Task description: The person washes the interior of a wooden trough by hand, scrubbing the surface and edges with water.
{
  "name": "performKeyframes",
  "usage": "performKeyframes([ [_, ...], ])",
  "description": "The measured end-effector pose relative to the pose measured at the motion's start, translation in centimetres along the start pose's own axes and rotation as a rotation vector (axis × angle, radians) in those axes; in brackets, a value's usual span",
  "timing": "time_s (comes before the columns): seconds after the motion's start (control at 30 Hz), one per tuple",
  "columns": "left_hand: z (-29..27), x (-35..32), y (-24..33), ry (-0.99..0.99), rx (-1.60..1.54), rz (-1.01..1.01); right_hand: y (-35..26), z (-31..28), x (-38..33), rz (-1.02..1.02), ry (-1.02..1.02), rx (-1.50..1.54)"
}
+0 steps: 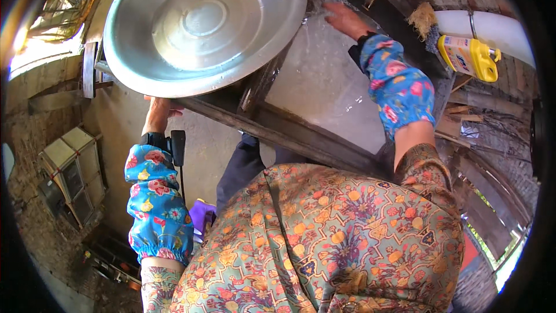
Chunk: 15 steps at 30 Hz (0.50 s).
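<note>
Gripping an empty steel basin, left hand; right hand spread in sink water.

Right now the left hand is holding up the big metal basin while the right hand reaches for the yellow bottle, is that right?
Not quite. In the head view the left hand does hold the big metal basin, but the right hand rests in the wet sink; the yellow bottle sits apart, untouched.

Daylight is bright and blown out left of the large round silvery metal basin, which shows soft glare; edges around it bend and darken.
</note>
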<state>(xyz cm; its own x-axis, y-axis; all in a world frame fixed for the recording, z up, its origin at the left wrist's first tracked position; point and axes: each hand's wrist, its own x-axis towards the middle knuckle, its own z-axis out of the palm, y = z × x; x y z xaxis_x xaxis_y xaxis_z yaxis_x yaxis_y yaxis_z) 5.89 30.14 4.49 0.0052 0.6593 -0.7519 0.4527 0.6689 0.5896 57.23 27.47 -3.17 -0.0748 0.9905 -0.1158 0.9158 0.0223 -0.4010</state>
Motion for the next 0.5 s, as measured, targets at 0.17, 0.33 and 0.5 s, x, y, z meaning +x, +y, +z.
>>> performKeyframes([
  [0.17, -0.5, 0.3, -1.2, -0.023, -0.004, 0.106, -0.3, -0.1, -11.1, 0.183, -0.368, 0.882],
  [0.33, 0.0, 1.1, -1.1, -0.002, -0.055, 0.029, -1.7, 4.7, -22.0, -0.065, -0.903, 0.200],
  [0.5, -1.1, 1.0, -2.2, -0.170, 0.046, 0.149, -1.3, 4.2, -12.6, 0.256, -0.839, 0.012],
])
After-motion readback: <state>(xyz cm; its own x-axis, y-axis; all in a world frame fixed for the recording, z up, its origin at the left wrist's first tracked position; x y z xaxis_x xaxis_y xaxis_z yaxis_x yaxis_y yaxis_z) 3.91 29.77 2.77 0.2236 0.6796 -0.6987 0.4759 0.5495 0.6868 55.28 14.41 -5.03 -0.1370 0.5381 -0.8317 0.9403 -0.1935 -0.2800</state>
